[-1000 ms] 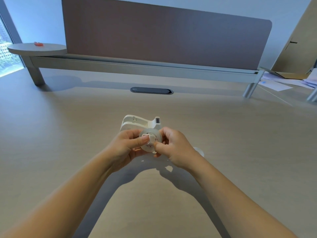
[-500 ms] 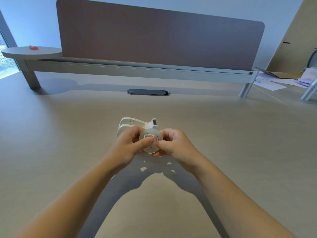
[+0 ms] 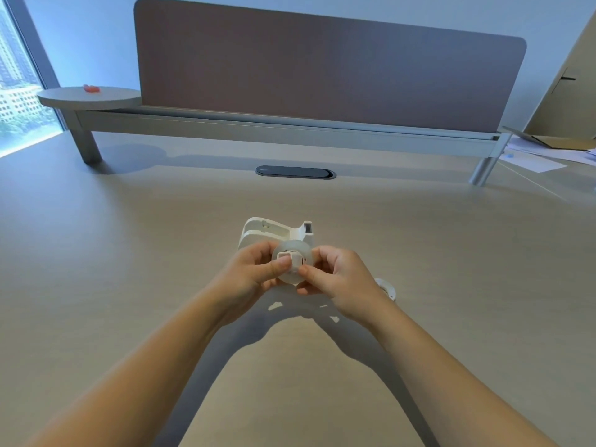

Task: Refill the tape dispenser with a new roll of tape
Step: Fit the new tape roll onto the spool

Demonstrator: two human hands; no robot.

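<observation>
Wide pale bench (image 3: 129, 285), white tape dispenser (image 3: 267, 230) sitting mid-bench toward the far edge. Just in front, left hand (image 3: 251, 279) and right hand (image 3: 338, 279) both have fingers clamped on the tape roll (image 3: 292, 264), thumbs pressing its white core. Another ring (image 3: 385, 287) lies beside the right wrist.

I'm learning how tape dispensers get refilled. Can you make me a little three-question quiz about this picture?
1. True or false: both hands hold the tape roll.
2. Where is the white tape dispenser? A) on the desk behind the hands B) on the round shelf
3. What lies on the desk beside the right hand?

Key: 1 true, left hand too. 2 A. 3 a white ring, perhaps the old core.
</observation>
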